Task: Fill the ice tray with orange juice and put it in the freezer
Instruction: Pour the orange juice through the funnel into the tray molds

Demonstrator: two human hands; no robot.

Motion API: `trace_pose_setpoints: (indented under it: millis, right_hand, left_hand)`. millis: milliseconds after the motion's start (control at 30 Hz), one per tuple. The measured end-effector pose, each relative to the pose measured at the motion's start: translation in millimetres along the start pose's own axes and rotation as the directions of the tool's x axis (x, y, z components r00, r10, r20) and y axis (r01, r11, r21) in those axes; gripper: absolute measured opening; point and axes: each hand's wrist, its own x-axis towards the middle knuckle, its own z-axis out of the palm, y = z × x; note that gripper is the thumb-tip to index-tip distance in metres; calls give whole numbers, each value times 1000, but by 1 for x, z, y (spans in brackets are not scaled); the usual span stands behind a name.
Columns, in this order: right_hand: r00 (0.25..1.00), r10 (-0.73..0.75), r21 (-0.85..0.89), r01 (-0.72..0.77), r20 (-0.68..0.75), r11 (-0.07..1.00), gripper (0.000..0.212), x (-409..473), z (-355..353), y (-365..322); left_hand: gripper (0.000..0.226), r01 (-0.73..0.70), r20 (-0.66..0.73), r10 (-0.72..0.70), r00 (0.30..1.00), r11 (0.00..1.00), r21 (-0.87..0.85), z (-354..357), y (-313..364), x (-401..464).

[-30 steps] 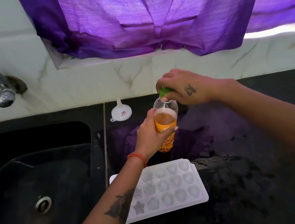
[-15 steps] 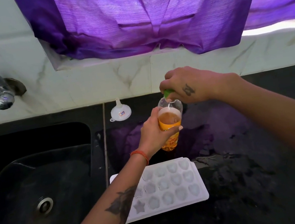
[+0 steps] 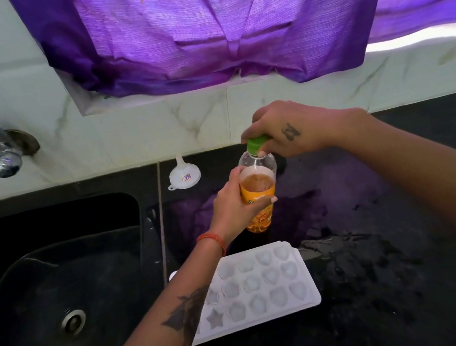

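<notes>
An orange juice bottle [image 3: 258, 195] stands upright on the black counter, its clear top part showing foam above the juice. My left hand [image 3: 234, 205] grips the bottle round its middle. My right hand [image 3: 280, 130] comes from above and pinches the green cap [image 3: 257, 144] on the bottle's neck. A white ice tray [image 3: 306, 278] with heart and star moulds lies flat on the counter just in front of the bottle; my left forearm hides its left part. The moulds hold no juice.
A white funnel [image 3: 183, 174] lies on the counter left of the bottle. The black sink [image 3: 66, 280] with a metal tap [image 3: 1, 158] fills the left side. A purple curtain [image 3: 224, 21] hangs above the marble wall. The counter [image 3: 389, 266] looks wet at right.
My right hand has shifted on the cap, and more of the green cap shows now. The bottle and my left hand have stayed in place.
</notes>
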Motion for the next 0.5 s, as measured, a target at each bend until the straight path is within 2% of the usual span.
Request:
trace_pose_setpoints:
  millis: [100, 167, 267, 333, 400, 500]
  right_hand:
    - [994, 104, 66, -105, 14, 992, 52, 2, -1, 0]
    - [987, 159, 1, -159, -7, 987, 56, 5, 2, -4]
    - [997, 75, -72, -76, -18, 995, 37, 8, 1, -9]
    - [1000, -1, -43, 1, 2, 999, 23, 6, -4, -6]
    - [998, -69, 7, 69, 2, 998, 24, 4, -9, -4]
    - [998, -54, 17, 54, -21, 998, 28, 4, -9, -6]
  left_hand:
    - [73, -8, -8, 8, 1000, 1000, -3, 1, 0, 0]
    - [73, -5, -4, 5, 1000, 1000, -5, 0, 0, 0]
    - [73, 1, 6, -1, 1000, 1000, -5, 0, -1, 1]
    - [74, 3, 8, -3, 1000, 1000, -6, -1, -2, 1]
    - [75, 7, 11, -7, 1000, 1000, -9, 0, -2, 1]
    - [76, 4, 12, -4, 1000, 1000, -12, 0, -2, 1]
